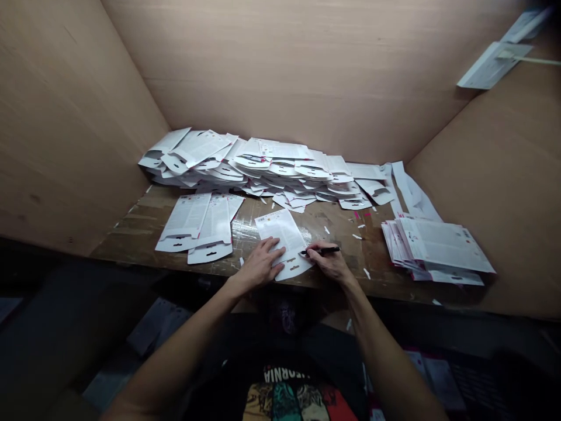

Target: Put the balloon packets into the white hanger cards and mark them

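A flat white printed packet (284, 229) with a rounded, slotted hang tab lies near the table's front edge. My left hand (262, 260) rests on its left side, fingers stretched out and spread. In my right hand (329, 263) is a black pen (326, 250), gripped between thumb and fingers. The pen's tip points left, at the packet's lower right part near the tab; whether it touches the surface I cannot tell. To the left lie a few similar packets (186, 217), overlapping, their tabs toward me.
A long heap of white packets (280, 166) runs along the back panel. Another stack (447, 245) stands at the right, with white paper strips (414, 190) behind it. Small paper scraps (357, 237) dot the brown table (346, 269). Wooden panels (307, 70) enclose three sides.
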`<state>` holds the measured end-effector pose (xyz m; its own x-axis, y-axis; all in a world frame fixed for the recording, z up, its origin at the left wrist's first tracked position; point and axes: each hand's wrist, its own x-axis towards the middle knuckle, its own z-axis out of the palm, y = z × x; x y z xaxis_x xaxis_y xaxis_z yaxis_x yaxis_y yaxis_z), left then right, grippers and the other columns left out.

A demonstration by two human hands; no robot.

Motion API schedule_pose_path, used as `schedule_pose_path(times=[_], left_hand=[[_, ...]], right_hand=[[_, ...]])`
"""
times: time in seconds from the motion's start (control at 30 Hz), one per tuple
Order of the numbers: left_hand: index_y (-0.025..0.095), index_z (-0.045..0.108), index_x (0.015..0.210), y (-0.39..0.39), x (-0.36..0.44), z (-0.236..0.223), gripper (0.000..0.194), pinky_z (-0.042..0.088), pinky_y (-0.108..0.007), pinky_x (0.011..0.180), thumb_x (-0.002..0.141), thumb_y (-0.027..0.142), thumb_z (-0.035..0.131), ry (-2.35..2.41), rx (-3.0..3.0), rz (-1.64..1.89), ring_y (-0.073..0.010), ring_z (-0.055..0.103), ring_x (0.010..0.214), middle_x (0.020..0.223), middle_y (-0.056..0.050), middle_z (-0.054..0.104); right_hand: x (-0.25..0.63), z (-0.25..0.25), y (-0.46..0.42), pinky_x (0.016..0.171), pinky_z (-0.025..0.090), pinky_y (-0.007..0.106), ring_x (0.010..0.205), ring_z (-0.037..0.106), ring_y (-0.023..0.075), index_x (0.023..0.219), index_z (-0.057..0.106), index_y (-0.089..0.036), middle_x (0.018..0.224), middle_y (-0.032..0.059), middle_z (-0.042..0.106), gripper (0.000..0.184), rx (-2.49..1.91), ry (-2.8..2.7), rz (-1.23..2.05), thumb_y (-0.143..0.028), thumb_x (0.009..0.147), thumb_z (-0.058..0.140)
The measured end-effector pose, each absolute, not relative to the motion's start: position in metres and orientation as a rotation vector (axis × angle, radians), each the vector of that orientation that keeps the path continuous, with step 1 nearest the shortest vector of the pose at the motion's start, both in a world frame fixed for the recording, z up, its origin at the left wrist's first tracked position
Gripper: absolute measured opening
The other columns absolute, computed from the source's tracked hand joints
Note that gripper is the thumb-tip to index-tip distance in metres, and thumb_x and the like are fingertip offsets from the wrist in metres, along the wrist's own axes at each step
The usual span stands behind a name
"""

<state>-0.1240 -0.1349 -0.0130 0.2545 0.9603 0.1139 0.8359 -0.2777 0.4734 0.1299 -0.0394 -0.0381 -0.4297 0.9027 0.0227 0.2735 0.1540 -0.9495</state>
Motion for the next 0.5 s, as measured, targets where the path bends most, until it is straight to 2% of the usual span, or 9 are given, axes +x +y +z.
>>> schedule_pose_path(times=[0.2,0.3,0.4,0.5], left_hand=[[0.026,0.064,0.141,-0.133,-0.125,-0.011,0.044,0.036,-0.053,0.125,0.099,0.038,0.063,1.637,2.229,0.510,-0.0345,0.040,0.147,0.157,-0.013,0.050],[0.026,0.069,0.133,-0.127,-0.120,-0.004,0.040,0.040,-0.052,0.121,0.095,0.037,0.069,1.647,2.206,0.492,-0.0356,0.044,0.142,0.153,-0.013,0.053],[0.024,0.076,0.113,-0.113,-0.107,0.003,0.027,0.046,-0.051,0.112,0.092,0.040,0.073,1.727,2.150,0.465,-0.0365,0.052,0.128,0.136,-0.013,0.063],[0.022,0.077,0.099,-0.092,-0.092,0.005,0.018,0.049,-0.046,0.104,0.088,0.037,0.076,1.736,2.047,0.477,-0.0348,0.057,0.115,0.113,-0.013,0.068]], right_hand=[[0.126,-0.026,-0.043,0.078,0.062,0.035,0.083,0.075,0.0232,0.097,0.082,-0.021,0.088,0.0044,0.080,0.032,-0.974,-1.874,1.430,-0.051,0.088,0.074],[0.124,-0.025,-0.043,0.072,0.064,0.034,0.081,0.077,0.0238,0.107,0.080,-0.019,0.089,0.0077,0.081,0.045,-1.013,-1.652,1.430,-0.060,0.089,0.071],[0.121,-0.032,-0.042,0.065,0.066,0.034,0.085,0.079,0.0254,0.120,0.074,-0.018,0.096,0.0108,0.080,0.057,-1.066,-1.467,1.396,-0.067,0.090,0.068],[0.119,-0.039,-0.043,0.073,0.069,0.037,0.096,0.079,0.0267,0.120,0.074,-0.020,0.103,0.0108,0.079,0.056,-1.054,-1.496,1.397,-0.068,0.091,0.068]])
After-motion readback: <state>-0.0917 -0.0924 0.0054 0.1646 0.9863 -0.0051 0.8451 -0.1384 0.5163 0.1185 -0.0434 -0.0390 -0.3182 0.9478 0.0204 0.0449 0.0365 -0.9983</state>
